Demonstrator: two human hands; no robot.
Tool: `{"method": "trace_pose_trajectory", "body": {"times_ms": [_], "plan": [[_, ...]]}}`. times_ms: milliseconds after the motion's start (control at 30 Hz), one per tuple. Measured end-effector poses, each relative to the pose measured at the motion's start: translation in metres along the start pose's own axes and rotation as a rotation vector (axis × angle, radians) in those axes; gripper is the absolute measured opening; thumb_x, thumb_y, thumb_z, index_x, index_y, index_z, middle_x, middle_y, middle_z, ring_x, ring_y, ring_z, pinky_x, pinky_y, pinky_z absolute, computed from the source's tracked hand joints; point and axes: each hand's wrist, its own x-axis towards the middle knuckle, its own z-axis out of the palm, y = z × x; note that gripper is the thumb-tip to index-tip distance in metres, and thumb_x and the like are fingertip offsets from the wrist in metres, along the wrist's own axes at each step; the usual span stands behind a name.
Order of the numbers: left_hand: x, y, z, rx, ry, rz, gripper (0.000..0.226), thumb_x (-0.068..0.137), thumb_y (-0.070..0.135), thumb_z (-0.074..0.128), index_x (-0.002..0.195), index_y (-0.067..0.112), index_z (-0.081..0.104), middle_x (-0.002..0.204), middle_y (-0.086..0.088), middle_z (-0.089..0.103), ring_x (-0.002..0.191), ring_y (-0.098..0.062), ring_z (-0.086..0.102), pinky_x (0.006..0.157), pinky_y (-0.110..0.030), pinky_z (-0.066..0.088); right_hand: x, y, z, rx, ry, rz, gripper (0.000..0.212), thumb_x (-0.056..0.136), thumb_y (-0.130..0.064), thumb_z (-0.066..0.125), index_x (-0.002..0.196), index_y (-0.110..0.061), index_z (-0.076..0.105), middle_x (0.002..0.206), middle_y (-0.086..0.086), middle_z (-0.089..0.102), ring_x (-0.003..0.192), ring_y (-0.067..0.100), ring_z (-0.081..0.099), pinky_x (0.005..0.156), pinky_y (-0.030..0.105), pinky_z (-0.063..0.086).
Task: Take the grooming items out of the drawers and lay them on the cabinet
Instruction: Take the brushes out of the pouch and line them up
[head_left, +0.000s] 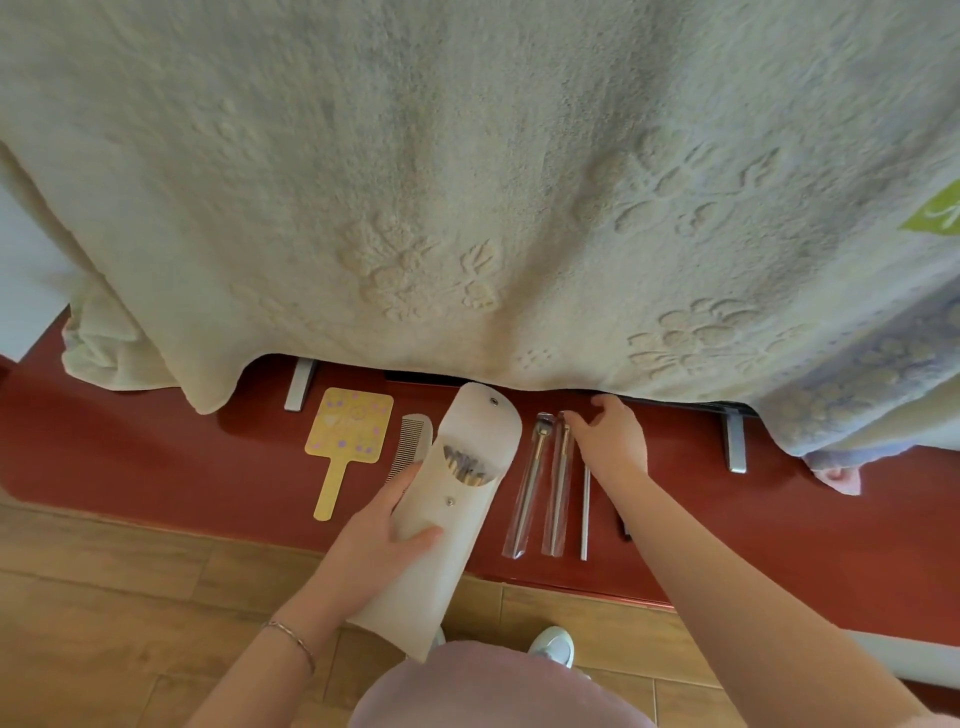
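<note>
My left hand (382, 545) grips a white pouch (457, 499) with its flap open; several wooden-handled brushes (465, 464) stick out of it. The pouch hangs over the front edge of the red cabinet top (156, 457). My right hand (613, 441) rests on the cabinet, its fingertips pinching the top end of a wrapped brush (558, 483). A second wrapped brush (527, 488) lies just left of it, and a thin white stick (585, 514) just right. A yellow hand mirror (345, 441) and a white comb (410, 447) lie further left.
A large cream towel (467, 182) drapes over something on the cabinet and hides its back part. Two grey metal feet (300, 384) (735, 441) show under the towel. A small dark object (625, 527) peeks out beside my right forearm. Wooden floor (104, 597) and a white shoe (553, 644) are below.
</note>
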Motion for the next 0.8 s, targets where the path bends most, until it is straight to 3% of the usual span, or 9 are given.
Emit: {"method": "trace_pose_trajectory", "body": {"times_ms": [67,133,267,367,433,533,667,733,800], "plan": [[0.001,0.001,0.001,-0.013,-0.016,0.005,0.068,0.077,0.035,0.067,0.131,0.053,0.032,0.117,0.023,0.056,0.098,-0.007,0.062,0.078,-0.036,0.057,-0.007,-0.007,-0.002,0.067,-0.006,-0.045,0.036,0.088,-0.037,0.056,0.116,-0.015,0.055,0.098,0.002,0.059,0.092,0.021,0.058,0.070,0.028,0.041],[0.003,0.002,0.001,-0.046,-0.022,0.005,0.065,0.078,0.033,0.068,0.130,0.054,0.035,0.116,0.021,0.058,0.096,-0.008,0.063,0.077,-0.037,0.057,-0.018,-0.017,0.000,0.223,-0.128,-0.024,0.034,0.089,-0.038,0.055,0.116,-0.019,0.054,0.095,-0.004,0.060,0.084,0.013,0.057,0.066,0.025,0.043],[0.006,0.008,0.001,-0.124,-0.040,0.018,0.061,0.079,0.026,0.068,0.129,0.049,0.042,0.114,0.014,0.063,0.094,-0.011,0.066,0.076,-0.038,0.057,-0.032,-0.026,0.010,0.643,-0.296,0.139,0.050,0.087,-0.032,0.061,0.132,-0.020,0.044,0.112,0.000,0.060,0.102,0.016,0.060,0.094,0.038,0.050],[0.008,0.014,-0.001,-0.133,0.003,0.030,0.061,0.081,0.022,0.066,0.130,0.047,0.041,0.113,0.014,0.063,0.093,-0.009,0.065,0.075,-0.032,0.056,-0.034,-0.032,0.003,0.757,-0.269,0.093,0.044,0.087,-0.018,0.062,0.128,-0.023,0.046,0.099,0.001,0.065,0.089,0.013,0.064,0.086,0.033,0.053],[0.010,0.017,-0.003,-0.142,0.015,0.030,0.059,0.083,0.020,0.064,0.131,0.046,0.041,0.113,0.013,0.064,0.092,-0.007,0.065,0.072,-0.028,0.056,-0.039,-0.037,-0.001,0.738,-0.289,0.047,0.038,0.086,-0.015,0.063,0.121,-0.025,0.052,0.087,0.001,0.067,0.079,0.013,0.064,0.080,0.030,0.054],[0.011,0.021,-0.006,-0.141,-0.013,0.024,0.057,0.083,0.019,0.064,0.126,0.049,0.042,0.111,0.011,0.064,0.089,-0.008,0.066,0.069,-0.025,0.055,-0.048,-0.046,-0.006,0.582,-0.342,-0.069,0.019,0.085,-0.019,0.063,0.103,-0.027,0.064,0.093,-0.004,0.069,0.090,0.017,0.064,0.084,0.033,0.054],[0.012,0.025,-0.005,-0.168,0.003,-0.044,0.052,0.083,0.022,0.063,0.125,0.045,0.041,0.103,0.006,0.066,0.078,-0.010,0.069,0.062,-0.023,0.052,-0.065,-0.054,-0.009,0.246,-0.334,-0.377,0.020,0.087,-0.019,0.061,0.104,-0.023,0.068,0.096,-0.018,0.059,0.089,-0.004,0.054,0.075,0.009,0.040],[0.012,0.027,-0.004,-0.209,0.012,-0.076,0.050,0.083,0.022,0.063,0.123,0.043,0.041,0.100,0.004,0.067,0.074,-0.013,0.069,0.060,-0.025,0.052,-0.075,-0.054,-0.005,0.194,-0.337,-0.485,0.024,0.086,-0.020,0.063,0.108,-0.027,0.067,0.103,-0.016,0.063,0.092,-0.011,0.054,0.077,0.004,0.041],[0.013,0.030,-0.003,-0.258,0.016,-0.102,0.047,0.084,0.021,0.062,0.120,0.044,0.041,0.100,0.002,0.067,0.074,-0.015,0.069,0.059,-0.026,0.051,-0.081,-0.050,0.000,0.142,-0.304,-0.565,0.027,0.086,-0.023,0.063,0.113,-0.029,0.064,0.108,-0.013,0.066,0.097,-0.006,0.056,0.081,0.007,0.043]]}}
